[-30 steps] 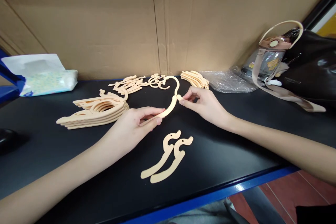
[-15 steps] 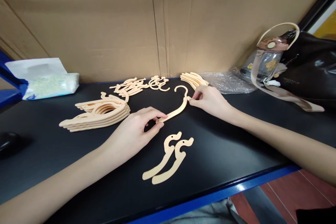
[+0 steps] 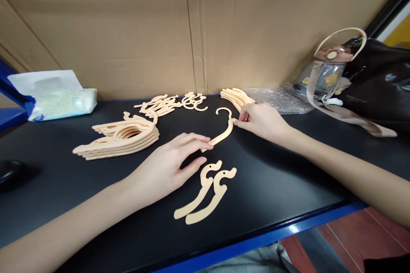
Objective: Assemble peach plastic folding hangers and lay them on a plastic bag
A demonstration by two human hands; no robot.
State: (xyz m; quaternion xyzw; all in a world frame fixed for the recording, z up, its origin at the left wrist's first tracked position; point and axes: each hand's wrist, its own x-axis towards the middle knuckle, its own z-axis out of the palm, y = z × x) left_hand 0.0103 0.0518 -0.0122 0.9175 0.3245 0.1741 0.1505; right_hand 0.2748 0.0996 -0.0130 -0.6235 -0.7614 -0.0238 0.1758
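A cream plastic hanger (image 3: 225, 135), with a curved arm and a hook at its top, is between my two hands over the black tabletop. My right hand (image 3: 265, 122) pinches it near the joint below the hook; the fingers partly hide that spot. At the arm's lower end, the fingertips of my left hand (image 3: 181, 158) touch it, while the thumb is held apart from the fingers. Closer to me lie two loose hanger arms, a left one (image 3: 191, 204) and a right one (image 3: 209, 206), side by side, each with a small hole and a curled end.
Stacked hangers (image 3: 124, 147) sit at the left. Along the back are loose hanger parts (image 3: 163, 104), hooks (image 3: 192, 101) and stacked arms (image 3: 235, 97). A tissue pack (image 3: 64, 102), mouse (image 3: 11, 172), plastic bag (image 3: 277, 100), water bottle (image 3: 329, 72) and black bag (image 3: 381, 85) stand around.
The hanger has shifted slightly right and toward me. My left thumb has come away from the hanger's arm, and that hand has moved a little right. My right hand keeps its pinch.
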